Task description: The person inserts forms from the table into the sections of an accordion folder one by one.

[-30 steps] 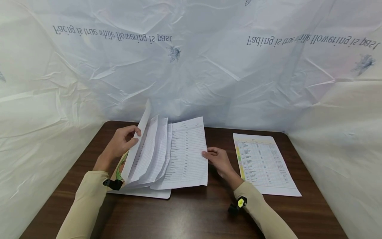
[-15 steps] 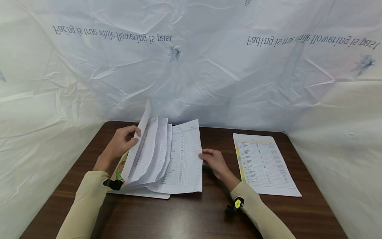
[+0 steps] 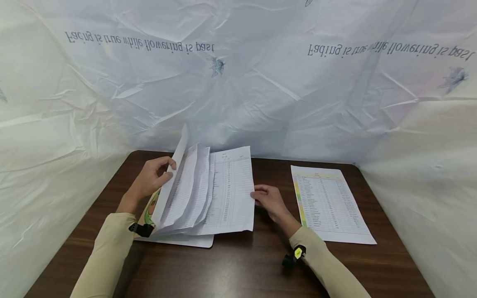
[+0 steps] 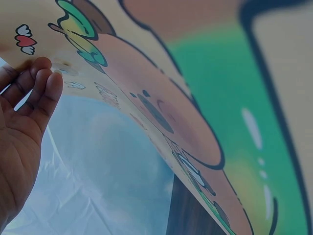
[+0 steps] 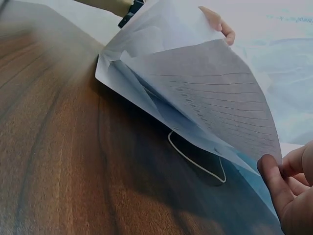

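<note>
At the left of the head view, my left hand [image 3: 149, 178] pinches the raised cover [image 3: 180, 151] of a folder. The cover is white inside, and its outer face carries a cartoon print [image 4: 151, 105] in the left wrist view. Several printed sheets [image 3: 184, 190] stand fanned beside the cover. My right hand [image 3: 273, 203] pinches the right edge of a printed sheet [image 3: 232, 194] between thumb and fingers. That sheet is lifted and bent in the right wrist view, with my right thumb [image 5: 274, 178] on its corner. Its left side is hidden behind the other sheets.
A separate printed sheet [image 3: 331, 207] with a yellow, green and pink strip lies flat on the right of the dark wooden table [image 3: 238, 269]. The folder's white back board [image 3: 186, 240] rests on the table. White plastic sheeting [image 3: 242, 103] surrounds the table.
My right hand and the pinched sheet shifted left and nearer, then back slightly up and right. My left hand and the cover have stayed in place.
</note>
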Available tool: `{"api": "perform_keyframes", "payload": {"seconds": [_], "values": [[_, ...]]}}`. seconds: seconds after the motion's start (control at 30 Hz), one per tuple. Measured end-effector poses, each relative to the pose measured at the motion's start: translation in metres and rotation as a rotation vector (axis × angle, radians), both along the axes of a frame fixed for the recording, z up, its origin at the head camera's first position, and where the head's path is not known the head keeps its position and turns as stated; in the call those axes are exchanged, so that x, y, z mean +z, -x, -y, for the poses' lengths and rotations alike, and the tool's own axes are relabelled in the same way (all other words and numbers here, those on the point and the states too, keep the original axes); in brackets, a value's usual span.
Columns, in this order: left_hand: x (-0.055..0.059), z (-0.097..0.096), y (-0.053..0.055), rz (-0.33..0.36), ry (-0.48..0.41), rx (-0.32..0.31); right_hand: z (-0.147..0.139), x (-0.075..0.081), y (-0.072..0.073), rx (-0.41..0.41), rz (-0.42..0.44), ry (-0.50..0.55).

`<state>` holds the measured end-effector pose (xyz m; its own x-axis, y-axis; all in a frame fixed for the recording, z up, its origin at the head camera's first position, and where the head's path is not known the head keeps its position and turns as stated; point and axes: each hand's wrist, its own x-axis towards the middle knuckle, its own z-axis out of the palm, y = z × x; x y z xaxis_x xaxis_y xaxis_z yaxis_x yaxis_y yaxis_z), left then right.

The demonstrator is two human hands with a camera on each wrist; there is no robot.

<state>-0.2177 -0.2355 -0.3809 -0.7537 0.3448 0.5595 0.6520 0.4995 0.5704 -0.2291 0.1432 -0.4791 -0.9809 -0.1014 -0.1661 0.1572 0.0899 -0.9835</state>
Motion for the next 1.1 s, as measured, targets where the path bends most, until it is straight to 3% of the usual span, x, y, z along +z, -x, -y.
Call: {"api": "perform_keyframes", "payload": {"seconds": [0.57,0.87,1.1], "values": [[0.0,0.001,-0.001,-0.037,-0.013,-0.005,0.02,-0.001,-0.004,0.061,-0.016,0.083],[-0.027,0.016,0.019,-0.026,-0.004,0.004,0.034,-0.004,-0.004,0.09,-0.001,0.106],[-0.031,0.02,0.023,-0.027,-0.009,-0.011,0.044,-0.008,-0.004,0.122,-0.003,0.126]]}}
